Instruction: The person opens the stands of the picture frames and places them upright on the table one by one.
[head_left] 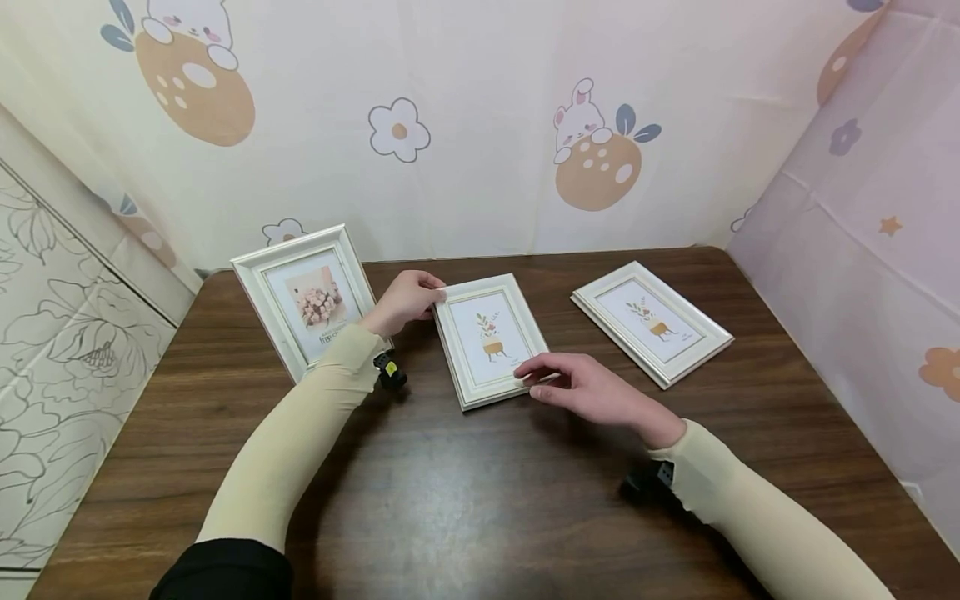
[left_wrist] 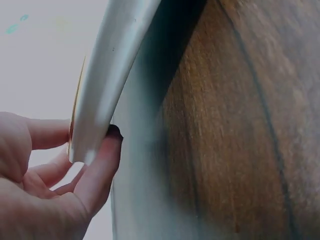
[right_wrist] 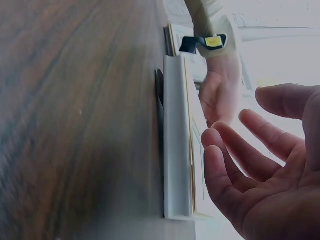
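A large white rectangular picture frame with a pink-flower print [head_left: 315, 300] stands leaning at the left, its lower part crossed by the cream left sleeve [head_left: 300, 442]. At the right, a smaller white frame with a potted-plant print [head_left: 652, 323] rests on the dark brown wood-grain table [head_left: 450, 500]. Between them is a matching small white frame with a plant print and thin gold inner trim [head_left: 491, 333]; its upper left corner is pinched by the left hand [head_left: 405, 298], and the left wrist view shows that end raised off the wood. The right hand [head_left: 573, 387], fingers parted and loosely bent, is at the lower right corner; whether its fingertips touch cannot be told. This hand partly fills the gap toward the right-hand frame. The table's far edge runs along a pale rabbit-patterned cloth [head_left: 480, 183], near the middle frame's top. Broad tabletop stretches on the near side, between the forearms.
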